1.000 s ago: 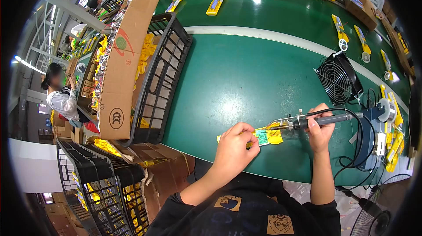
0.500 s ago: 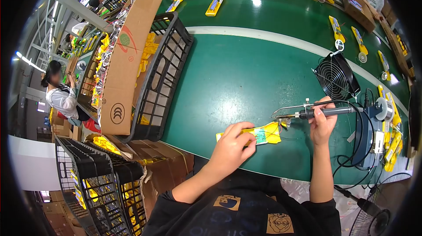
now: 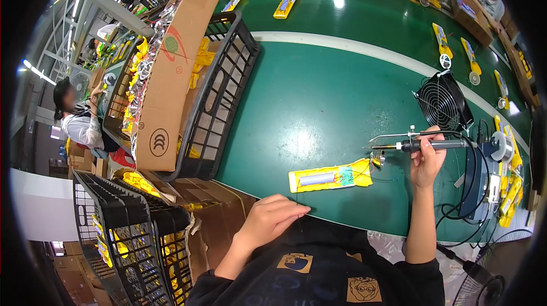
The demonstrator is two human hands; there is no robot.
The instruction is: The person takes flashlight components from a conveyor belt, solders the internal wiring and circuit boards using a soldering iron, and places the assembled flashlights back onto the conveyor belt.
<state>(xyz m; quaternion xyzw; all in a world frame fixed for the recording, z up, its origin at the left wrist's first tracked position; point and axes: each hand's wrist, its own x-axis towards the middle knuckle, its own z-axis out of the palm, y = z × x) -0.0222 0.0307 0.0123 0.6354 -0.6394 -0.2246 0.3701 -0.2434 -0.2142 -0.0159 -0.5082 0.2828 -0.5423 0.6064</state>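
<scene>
A yellow plastic housing (image 3: pixel 361 179) lies open on the green bench in front of me. In it are a pale purple cylindrical battery (image 3: pixel 317 179) and a small green circuit board (image 3: pixel 346 175). A shiny lamp cup (image 3: pixel 377 159) sits at its right end, joined by thin wires. My right hand (image 3: pixel 427 161) grips a soldering iron (image 3: pixel 439 144), its tip just above the lamp cup, with a thin metal tube along it. At the bench's front edge, my left hand (image 3: pixel 275 219) is closed in a pinch on a thin dark wire (image 3: pixel 298 191) leading from the housing.
Left stands a black crate (image 3: pixel 213 107) with a cardboard sheet (image 3: pixel 174 78) and yellow parts. A black fan (image 3: pixel 444 101) and a blue soldering station (image 3: pixel 474 183) with cables and a solder spool (image 3: pixel 502 146) stand right. Yellow units lie on the belt (image 3: pixel 370 18) behind; other people work farther off.
My left hand has left the housing and moved down and left to the bench edge, uncovering the battery. The soldering iron stays by the lamp cup. The view has shifted slightly.
</scene>
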